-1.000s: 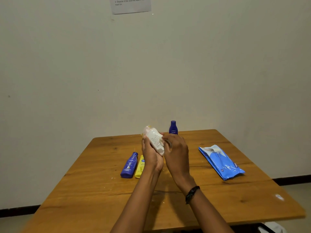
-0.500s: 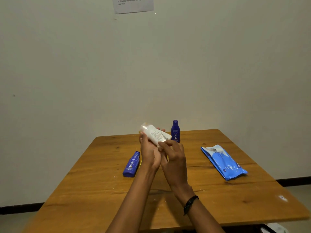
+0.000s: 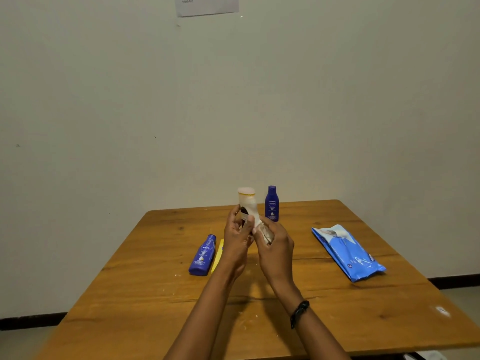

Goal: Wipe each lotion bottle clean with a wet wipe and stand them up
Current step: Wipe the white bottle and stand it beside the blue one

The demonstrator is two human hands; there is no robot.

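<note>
A white lotion bottle (image 3: 246, 201) with a pale cap is held nearly upright above the table's middle. My left hand (image 3: 236, 240) grips its lower body. My right hand (image 3: 276, 246) holds a crumpled wet wipe (image 3: 265, 231) against the bottle's lower right side. A dark blue lotion bottle (image 3: 271, 203) stands upright behind them at the table's far edge. Another blue lotion bottle (image 3: 203, 255) lies flat on the left, and a yellow bottle (image 3: 217, 258) lies beside it, mostly hidden by my left arm.
A blue pack of wet wipes (image 3: 348, 252) lies on the right of the wooden table (image 3: 337, 320). The wall rises right behind the table's far edge, with a paper sheet (image 3: 206, 5) taped high on it.
The white bottle has turned from slanting to nearly upright, cap up. My right hand with the wipe has slid down to the bottle's lower part.
</note>
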